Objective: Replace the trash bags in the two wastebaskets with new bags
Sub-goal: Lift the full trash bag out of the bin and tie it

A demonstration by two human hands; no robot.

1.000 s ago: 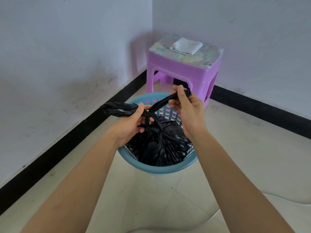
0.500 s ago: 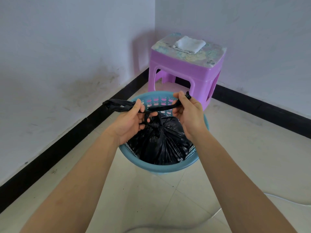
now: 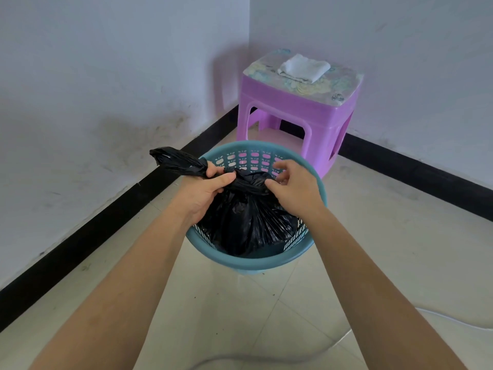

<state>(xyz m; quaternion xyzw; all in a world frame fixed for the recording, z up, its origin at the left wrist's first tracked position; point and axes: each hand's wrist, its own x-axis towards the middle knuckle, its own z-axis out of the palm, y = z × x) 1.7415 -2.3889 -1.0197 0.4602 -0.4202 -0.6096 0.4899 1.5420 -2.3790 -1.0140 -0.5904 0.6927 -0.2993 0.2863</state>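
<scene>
Fingers (image 3: 214, 170) of left hand (image 3: 202, 190) curl tight round the twisted tail (image 3: 176, 161) of the black bag (image 3: 248, 222). Right hand (image 3: 296, 188): fingers spread, loosely bent, holding nothing visible; thumb tip touches the knot (image 3: 248, 180). Bag sits gathered inside the blue wastebasket (image 3: 256, 260), not yet lifted.

Risks, as I judge them: knot seated loosely, so it slips under load; hard pull on one tail tears the thin film; light basket rises with the bag.

Pose: both forearms reach forward and down, converging over the rim; left wrist flexed, right palm down.
</scene>
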